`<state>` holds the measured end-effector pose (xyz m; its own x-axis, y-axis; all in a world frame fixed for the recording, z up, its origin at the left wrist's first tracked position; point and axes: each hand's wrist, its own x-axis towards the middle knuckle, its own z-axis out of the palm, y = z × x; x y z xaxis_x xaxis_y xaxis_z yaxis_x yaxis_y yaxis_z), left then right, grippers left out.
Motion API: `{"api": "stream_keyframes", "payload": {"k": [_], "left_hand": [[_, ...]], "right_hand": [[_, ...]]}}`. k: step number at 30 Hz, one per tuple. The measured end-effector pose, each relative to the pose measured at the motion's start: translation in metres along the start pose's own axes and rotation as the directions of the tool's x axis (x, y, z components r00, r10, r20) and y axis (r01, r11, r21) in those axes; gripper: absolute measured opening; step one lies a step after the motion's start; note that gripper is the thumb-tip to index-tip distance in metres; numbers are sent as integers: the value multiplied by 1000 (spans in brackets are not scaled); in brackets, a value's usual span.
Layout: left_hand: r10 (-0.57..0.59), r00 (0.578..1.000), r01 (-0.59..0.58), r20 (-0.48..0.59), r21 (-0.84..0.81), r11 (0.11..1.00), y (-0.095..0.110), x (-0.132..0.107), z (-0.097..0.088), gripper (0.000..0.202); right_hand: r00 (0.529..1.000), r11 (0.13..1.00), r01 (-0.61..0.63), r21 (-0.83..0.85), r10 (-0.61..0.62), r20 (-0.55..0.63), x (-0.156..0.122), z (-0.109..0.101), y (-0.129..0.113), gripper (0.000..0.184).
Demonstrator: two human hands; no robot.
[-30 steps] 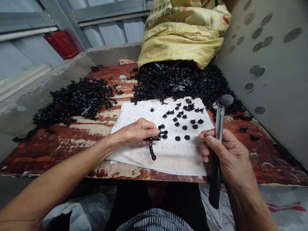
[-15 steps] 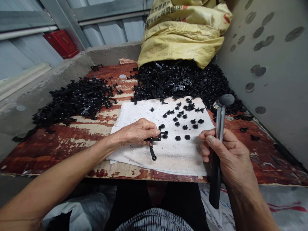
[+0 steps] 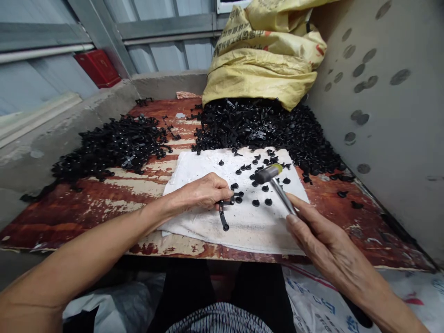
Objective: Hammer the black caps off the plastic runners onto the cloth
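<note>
My left hand (image 3: 210, 190) is closed on a black plastic bracket (image 3: 225, 217), whose curved arm points toward me over the white towel (image 3: 194, 226). The bracket's far end lies beside a few black round-based pegs (image 3: 239, 200). My right hand (image 3: 321, 236) grips a mallet (image 3: 284, 196) by its handle. The mallet's dark head with a yellow-green face (image 3: 268, 173) hangs over the towel, right of the bracket and apart from it. More loose pegs (image 3: 265, 188) stand scattered on the towel beneath and around the head.
A heap of black brackets (image 3: 111, 143) lies on the worn red table (image 3: 138, 206) at left. Another black heap (image 3: 239, 127) spills from a yellow woven sack (image 3: 260, 69) at the back. A grey spotted panel (image 3: 378, 120) rises at right; a red box (image 3: 97, 68) stands in the left corner.
The mallet has swung from upright to tilted left, its head now over the towel. My right hand has turned with it. My left hand keeps hold of the bracket in nearly the same place.
</note>
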<state>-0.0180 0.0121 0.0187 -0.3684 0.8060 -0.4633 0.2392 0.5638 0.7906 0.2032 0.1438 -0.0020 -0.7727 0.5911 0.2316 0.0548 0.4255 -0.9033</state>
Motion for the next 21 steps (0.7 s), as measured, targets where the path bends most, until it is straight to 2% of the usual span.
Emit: {"api": "stream_keyframes", "payload": {"k": [3,6,8,13,16,18,21], "left_hand": [[-9,1000,9,7,-2,1000,-2,-1,-1,22],[2,1000,-2,6,2,1000,-5,-2,-1,22],[22,1000,-22,12,5,1000,-7,-3,-2,22],[68,997,-67,43,-15,998,-9,-3,-2,24],[76,997,-76,34,-7,997,-8,-3,-2,25],[66,997,-66,27,-8,998,-7,-3,-1,24],[60,998,-60,35,-12,998,-6,-3,-1,23]], "right_hand": [[981,945,184,-272,-157,117,-9,-3,-8,44],[938,877,346,-334,-321,129,-18,-2,-12,58],[911,843,409,-349,-396,111,-21,1,-11,68],[908,773,416,-479,-383,170,-22,10,-1,62],[899,761,417,-497,-426,103,-22,11,-3,65],[872,741,439,-509,-487,42,-21,11,-5,71],[848,667,492,-559,-513,134,-21,10,-5,68]]}}
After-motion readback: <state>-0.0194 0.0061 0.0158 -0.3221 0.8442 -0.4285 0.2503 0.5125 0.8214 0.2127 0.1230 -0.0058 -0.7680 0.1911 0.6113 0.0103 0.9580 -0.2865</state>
